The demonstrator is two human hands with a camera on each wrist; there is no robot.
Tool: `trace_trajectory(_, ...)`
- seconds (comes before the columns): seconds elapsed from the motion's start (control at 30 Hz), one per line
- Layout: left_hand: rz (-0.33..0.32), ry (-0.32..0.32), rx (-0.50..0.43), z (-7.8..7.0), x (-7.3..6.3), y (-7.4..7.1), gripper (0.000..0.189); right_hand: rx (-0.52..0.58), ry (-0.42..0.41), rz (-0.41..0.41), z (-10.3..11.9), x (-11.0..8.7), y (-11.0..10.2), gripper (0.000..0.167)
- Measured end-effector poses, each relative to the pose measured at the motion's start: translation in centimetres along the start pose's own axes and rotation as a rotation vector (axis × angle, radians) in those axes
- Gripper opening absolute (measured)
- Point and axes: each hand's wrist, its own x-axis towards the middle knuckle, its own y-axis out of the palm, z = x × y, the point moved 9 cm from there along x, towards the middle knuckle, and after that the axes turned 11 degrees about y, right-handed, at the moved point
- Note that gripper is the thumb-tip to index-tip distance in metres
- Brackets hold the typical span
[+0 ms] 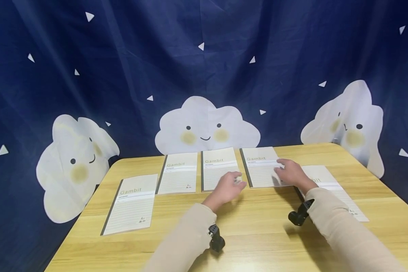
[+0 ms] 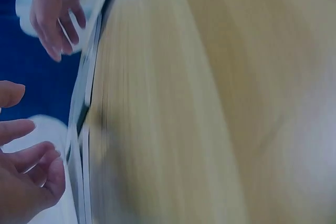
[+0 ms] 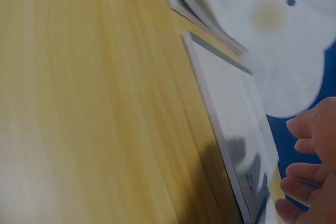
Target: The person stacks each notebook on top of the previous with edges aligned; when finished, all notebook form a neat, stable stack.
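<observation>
My left hand [image 1: 227,189] hovers by the lower right corner of the middle notebook [image 1: 217,166], its fingers loosely bent and holding nothing. Over the right edge of another notebook [image 1: 261,170] is my right hand [image 1: 291,174], fingers spread and bent a little, with nothing between them. In the right wrist view that hand [image 3: 315,161] is apart from the notebook [image 3: 231,103], and a shadow falls on the cover. Both hands also show in the left wrist view, the left one [image 2: 31,171] low and the right one [image 2: 58,14] at the top.
More lined "Gambit" notebooks lie on the wooden table [image 1: 251,230]: one at far left [image 1: 130,207], one beside it [image 1: 177,175], one [image 1: 333,189] partly behind my right forearm. A dark blue curtain [image 1: 176,68] with white clouds hangs behind the table.
</observation>
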Motion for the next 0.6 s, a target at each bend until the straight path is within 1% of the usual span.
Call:
trace_trajectory(0.1,0.028,-0.016,-0.07,-0.9,0.4,1.9,0.047,0.034,0.04,0.05,-1.5,-0.5,-0.5,0.054)
trace_trajectory(0.17,0.036,-0.03,-0.115,-1.5,0.7,3.1,0.047,0.048,0.069,0.063,-2.5,-0.9,-1.0,0.056)
trace_trajectory(0.37,0.048,-0.107,-0.27,-3.1,1.0,6.5,0.047,0.02,0.126,0.015,-5.4,-1.8,-3.3,0.057)
trace_trajectory(0.43,0.042,-0.139,-0.353,-3.4,1.1,7.6,0.047,0.007,0.135,0.008,-6.4,-2.1,-4.0,0.058)
trace_trajectory(0.6,0.007,-0.218,-0.641,-3.9,1.1,10.4,0.046,-0.039,0.147,-0.001,-8.5,-3.3,-5.2,0.059)
